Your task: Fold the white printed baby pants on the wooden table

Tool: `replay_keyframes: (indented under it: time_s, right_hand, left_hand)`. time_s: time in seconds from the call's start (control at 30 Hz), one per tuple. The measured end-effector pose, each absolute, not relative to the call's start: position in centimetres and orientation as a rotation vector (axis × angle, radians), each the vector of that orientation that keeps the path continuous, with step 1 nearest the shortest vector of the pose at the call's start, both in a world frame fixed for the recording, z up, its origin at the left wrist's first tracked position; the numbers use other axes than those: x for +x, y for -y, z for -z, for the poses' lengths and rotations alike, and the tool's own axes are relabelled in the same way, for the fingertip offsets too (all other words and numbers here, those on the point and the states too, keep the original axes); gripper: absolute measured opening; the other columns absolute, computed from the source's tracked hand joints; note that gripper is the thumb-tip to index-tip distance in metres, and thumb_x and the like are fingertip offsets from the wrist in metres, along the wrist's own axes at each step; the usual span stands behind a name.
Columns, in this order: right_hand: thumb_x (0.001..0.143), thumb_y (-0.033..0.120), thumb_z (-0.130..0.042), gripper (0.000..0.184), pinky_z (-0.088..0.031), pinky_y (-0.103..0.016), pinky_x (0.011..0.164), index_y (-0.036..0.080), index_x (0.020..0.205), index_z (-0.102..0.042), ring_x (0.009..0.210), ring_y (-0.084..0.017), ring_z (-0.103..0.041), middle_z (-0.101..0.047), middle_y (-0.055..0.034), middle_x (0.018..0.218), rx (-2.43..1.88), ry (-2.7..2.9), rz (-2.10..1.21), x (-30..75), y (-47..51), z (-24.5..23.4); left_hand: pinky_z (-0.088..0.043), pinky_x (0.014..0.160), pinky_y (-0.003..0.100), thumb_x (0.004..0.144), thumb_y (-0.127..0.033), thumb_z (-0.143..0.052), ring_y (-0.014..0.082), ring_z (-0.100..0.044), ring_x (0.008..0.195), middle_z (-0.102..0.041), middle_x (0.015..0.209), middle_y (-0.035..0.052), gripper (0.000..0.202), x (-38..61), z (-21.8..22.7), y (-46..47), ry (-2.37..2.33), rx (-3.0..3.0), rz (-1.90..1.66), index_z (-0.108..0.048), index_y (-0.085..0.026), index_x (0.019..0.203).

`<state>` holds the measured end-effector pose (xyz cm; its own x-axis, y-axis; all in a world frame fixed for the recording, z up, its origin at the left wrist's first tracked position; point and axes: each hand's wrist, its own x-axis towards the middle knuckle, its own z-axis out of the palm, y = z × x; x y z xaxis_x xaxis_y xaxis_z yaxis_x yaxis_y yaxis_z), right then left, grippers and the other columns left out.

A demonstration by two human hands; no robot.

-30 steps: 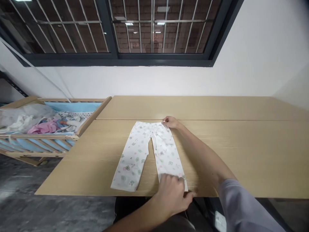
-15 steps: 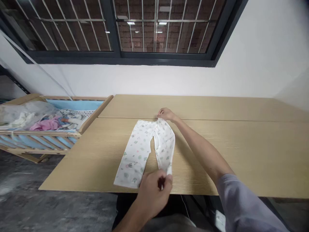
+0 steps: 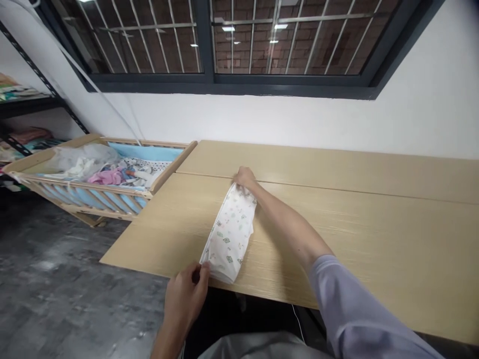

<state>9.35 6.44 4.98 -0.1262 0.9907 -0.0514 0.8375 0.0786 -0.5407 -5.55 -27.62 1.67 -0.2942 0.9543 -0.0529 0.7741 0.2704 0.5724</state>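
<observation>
While the right hand point(image 3: 244, 177) has a closed grip on the far end of the folded printed white baby trousers point(image 3: 229, 234) on the wooden surface point(image 3: 374, 234), the left hand point(image 3: 185, 299) touches the near end, its grip unclear.

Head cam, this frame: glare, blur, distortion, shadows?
Head view: wide-angle distortion tilts and bows the window frame and the table edge; small bright lights show in the glass, no heavy glare; soft shadow on the tabletop beside the right forearm; folded pants look sharp enough to make out the print.
</observation>
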Motion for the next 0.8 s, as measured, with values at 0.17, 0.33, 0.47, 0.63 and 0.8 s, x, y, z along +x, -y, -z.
replay_keyframes:
  time_s: [0.17, 0.33, 0.47, 0.63, 0.8]
  right_hand:
    - [0.085, 0.021, -0.066, 0.016, -0.051, -0.029, 0.069, 0.011, 0.096, -0.069, 0.083, -0.024, -0.069, -0.074, -0.0148, 0.086, -1.735, 2.098, -0.62, 8.8, -6.0, -4.5]
    - [0.099, 0.036, -0.051, 0.037, -0.051, -0.034, 0.088, 0.016, 0.13, -0.054, 0.102, -0.024, -0.067, -0.072, -0.013, 0.113, -1.317, 2.263, -0.54, 9.2, -0.7, -5.4]
    - [0.1, 0.052, -0.048, 0.057, -0.042, -0.043, 0.11, 0.02, 0.148, -0.043, 0.136, -0.029, -0.05, -0.048, -0.0148, 0.153, -0.686, 2.699, -0.687, 9.9, 7.7, -5.3]
    - [0.105, 0.05, -0.038, 0.065, -0.018, -0.04, 0.126, 0.016, 0.159, -0.03, 0.156, -0.024, -0.014, -0.017, -0.0124, 0.168, -0.228, 2.96, -0.707, 11.5, 13.6, -3.2]
    - [0.104, 0.057, -0.035, 0.068, -0.013, -0.044, 0.127, 0.02, 0.161, -0.026, 0.156, -0.025, -0.011, -0.014, -0.0105, 0.168, -0.3, 3.007, -0.675, 12.3, 10.5, -0.6]
  left_hand:
    - [-0.031, 0.059, 0.031, 0.097, -0.04, -0.042, 0.0234, -0.063, 0.064, -0.068, 0.068, 0.0041, 0.036, -5.6, -1.4, 28.3, -2.436, 1.686, -0.399, -0.059, -0.023, 0.07]
    - [-0.045, 0.086, 0.041, 0.095, -0.039, -0.054, 0.0314, -0.064, 0.099, -0.069, 0.111, 0.0173, 0.03, -4.2, -0.4, 29.5, -2.438, 2.253, -1.002, -0.065, -0.015, 0.111]
    - [-0.039, 0.101, 0.042, 0.093, -0.029, -0.057, 0.0326, -0.053, 0.131, -0.052, 0.148, 0.0167, 0.051, -2.2, 1.4, 30.5, -2.135, 2.491, -0.964, -0.05, -0.021, 0.144]
    - [-0.035, 0.104, 0.042, 0.092, -0.03, -0.057, 0.0329, -0.044, 0.141, -0.046, 0.155, 0.0153, 0.067, -1.2, 5.2, 31.0, -2.13, 2.509, -0.884, -0.036, -0.027, 0.155]
    - [-0.03, 0.108, 0.043, 0.091, -0.03, -0.056, 0.0328, -0.043, 0.142, -0.043, 0.158, 0.0135, 0.073, -1.0, 6.9, 31.1, -2.156, 2.469, -0.895, -0.03, -0.028, 0.159]
